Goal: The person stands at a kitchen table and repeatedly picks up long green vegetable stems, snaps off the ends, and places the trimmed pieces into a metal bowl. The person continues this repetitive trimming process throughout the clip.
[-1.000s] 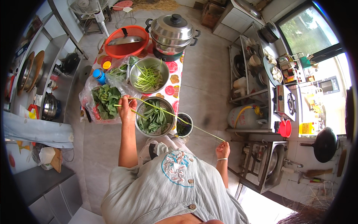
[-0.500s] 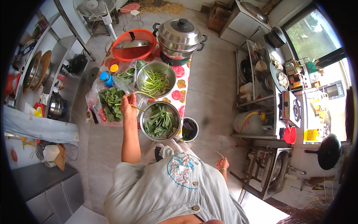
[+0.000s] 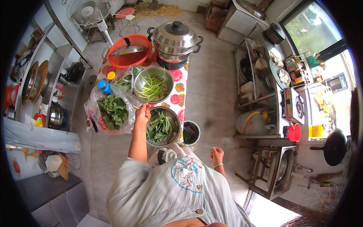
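Note:
My left hand is closed on a green stem, part of which shows beside the fingers, at the left rim of a steel bowl of green leaves. Off to the right of the table, my right hand pinches a thin pale green strand that trails leftward. Just beyond the leaf bowl stands a second steel bowl with cut green stems in it. Left of both bowls, leafy greens lie in an open clear plastic bag.
A steel pot with a lid and a red-orange basin stand at the table's far end. A blue-capped jar is near the bag. Beside the table sits a bucket with dark scraps. Shelves line the left; a gas stove stands right.
My left hand has moved right and nearer to me, from over the bag to the leaf bowl's rim. My right hand has come slightly left and up, still pinching the strand.

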Tool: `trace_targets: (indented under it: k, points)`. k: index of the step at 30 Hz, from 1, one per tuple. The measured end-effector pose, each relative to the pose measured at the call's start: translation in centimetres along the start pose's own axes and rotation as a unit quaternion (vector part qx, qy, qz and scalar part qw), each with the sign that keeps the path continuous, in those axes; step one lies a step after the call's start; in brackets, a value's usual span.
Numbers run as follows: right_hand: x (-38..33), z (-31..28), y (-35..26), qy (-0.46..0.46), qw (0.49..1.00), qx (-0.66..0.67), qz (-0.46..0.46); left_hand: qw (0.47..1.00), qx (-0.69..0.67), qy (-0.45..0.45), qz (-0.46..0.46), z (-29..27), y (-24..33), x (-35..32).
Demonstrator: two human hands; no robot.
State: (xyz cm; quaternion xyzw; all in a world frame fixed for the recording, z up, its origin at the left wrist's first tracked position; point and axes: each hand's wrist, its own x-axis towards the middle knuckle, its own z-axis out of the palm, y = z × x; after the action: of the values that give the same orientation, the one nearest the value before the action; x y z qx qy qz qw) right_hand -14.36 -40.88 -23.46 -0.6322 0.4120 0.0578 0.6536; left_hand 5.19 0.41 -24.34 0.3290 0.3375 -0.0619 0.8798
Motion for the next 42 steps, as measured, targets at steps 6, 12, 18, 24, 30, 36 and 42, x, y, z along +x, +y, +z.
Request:
trace_targets:
  k: [6,12,18,24,30,36,42]
  points:
    - [3.1,3.7,-1.6,-0.021,0.964,-0.220,-0.147,0.988,0.109,-0.037,-0.100,-1.2,-4.9,-5.8]
    - [5.7,6.4,-2.0,-0.088,0.898,-0.327,-0.281,0.987,0.102,-0.099,-0.074,1.6,-4.0,-9.2]
    - [3.0,7.9,-4.3,-0.003,0.791,-0.446,-0.418,0.970,0.085,-0.230,0.002,4.3,-2.7,-13.4]
    - [0.7,7.1,-5.5,0.025,0.783,-0.442,-0.437,0.936,0.184,-0.300,0.025,6.4,-3.1,-15.7]
    - [-7.0,9.7,-12.3,-0.212,0.957,-0.062,-0.188,0.892,0.266,-0.364,0.041,8.2,-4.8,-17.7]
    - [-11.5,9.9,-15.2,-0.292,0.943,0.032,-0.157,0.842,0.354,-0.396,0.092,10.2,-5.9,-20.0]
    - [-12.1,9.5,-14.9,-0.298,0.944,0.101,-0.097,0.828,0.393,-0.364,0.165,10.9,-6.2,-21.3]
